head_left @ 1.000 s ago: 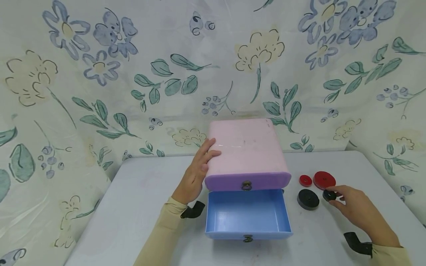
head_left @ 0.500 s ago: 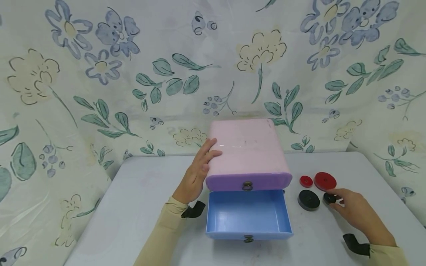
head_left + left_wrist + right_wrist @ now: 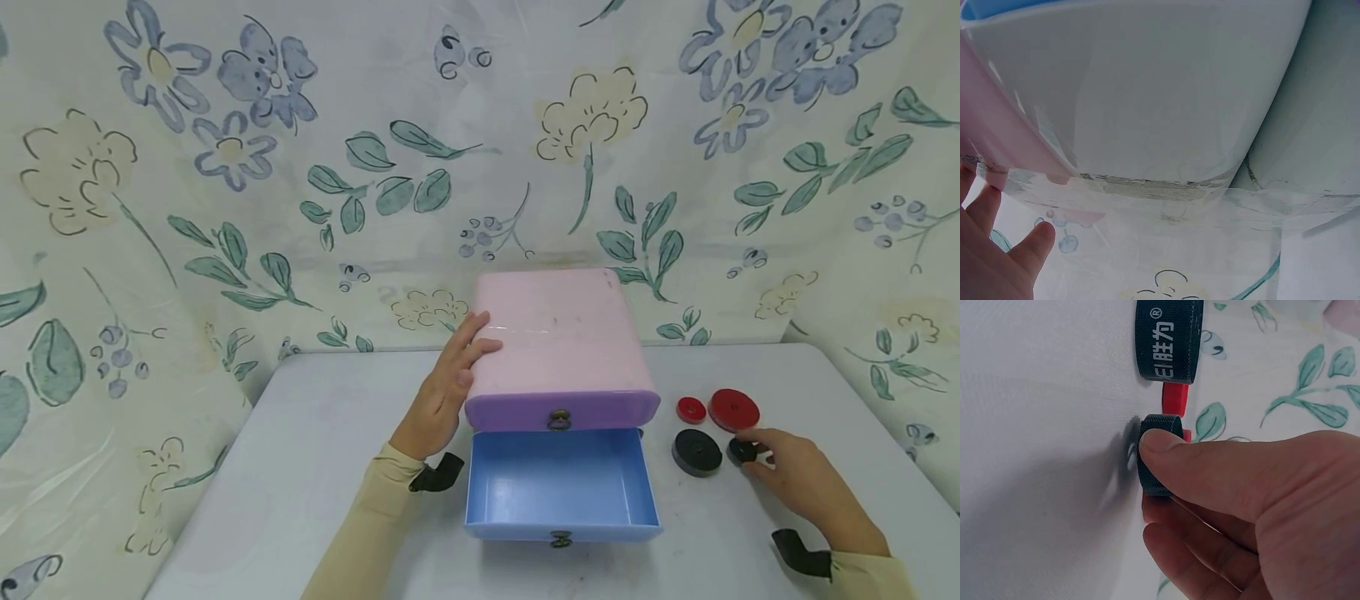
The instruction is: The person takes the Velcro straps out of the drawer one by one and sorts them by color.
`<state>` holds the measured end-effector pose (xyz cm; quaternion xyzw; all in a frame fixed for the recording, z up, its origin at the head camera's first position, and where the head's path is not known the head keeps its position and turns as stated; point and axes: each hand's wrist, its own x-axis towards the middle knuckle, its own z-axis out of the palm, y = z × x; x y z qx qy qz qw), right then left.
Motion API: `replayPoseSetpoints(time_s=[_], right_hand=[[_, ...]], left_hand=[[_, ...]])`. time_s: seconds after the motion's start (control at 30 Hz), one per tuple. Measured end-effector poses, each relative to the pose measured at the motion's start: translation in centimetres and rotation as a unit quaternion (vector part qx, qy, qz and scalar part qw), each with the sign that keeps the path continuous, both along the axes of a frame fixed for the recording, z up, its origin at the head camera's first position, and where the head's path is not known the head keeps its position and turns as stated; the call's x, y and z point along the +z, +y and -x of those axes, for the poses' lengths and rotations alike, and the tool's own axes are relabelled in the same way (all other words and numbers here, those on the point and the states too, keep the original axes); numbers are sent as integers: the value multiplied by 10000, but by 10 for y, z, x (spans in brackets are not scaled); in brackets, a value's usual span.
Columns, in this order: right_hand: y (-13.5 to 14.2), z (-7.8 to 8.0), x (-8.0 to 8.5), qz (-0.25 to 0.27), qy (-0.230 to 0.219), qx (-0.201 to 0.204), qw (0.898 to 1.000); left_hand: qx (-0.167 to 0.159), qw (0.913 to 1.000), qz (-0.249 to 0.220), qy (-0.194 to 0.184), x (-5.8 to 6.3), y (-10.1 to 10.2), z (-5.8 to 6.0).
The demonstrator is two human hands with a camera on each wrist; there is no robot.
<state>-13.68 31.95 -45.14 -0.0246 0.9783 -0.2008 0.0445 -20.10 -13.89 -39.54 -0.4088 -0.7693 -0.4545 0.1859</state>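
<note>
My left hand (image 3: 435, 404) rests against the left side of the drawer box (image 3: 558, 333), fingers extended over its pink top edge. The box has a purple upper drawer (image 3: 517, 412), closed, and a blue lower drawer (image 3: 525, 483), pulled out with nothing inside. Over on the right, my right hand (image 3: 806, 483) pinches a small black roll of woven strap (image 3: 1157, 453) between thumb and fingers, low at the table. Close by lie a larger black strap roll (image 3: 697, 452) with white lettering, a big red roll (image 3: 733, 410) and a small red roll (image 3: 691, 409).
The white table (image 3: 337, 500) extends to both sides of the box. A floral-print sheet (image 3: 450, 200) hangs right behind it and along the sides. Black straps (image 3: 802, 552) show at both cuffs.
The head view shifts slightly. My right fingers settle more closely around the small black strap roll, which stays in place. The left hand keeps its place on the box.
</note>
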Motion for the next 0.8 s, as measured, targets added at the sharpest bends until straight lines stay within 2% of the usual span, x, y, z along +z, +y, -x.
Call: replayPoseSetpoints(time_s=[0.5,0.8], right_hand=[[0,2,-3,-7,-265,-127,9996],[0,2,-2,-25,-267,-153,9995]], left_hand=[[27,10000,8,-30,1,0,-1],[59,10000,17,-38,2,0,-1]])
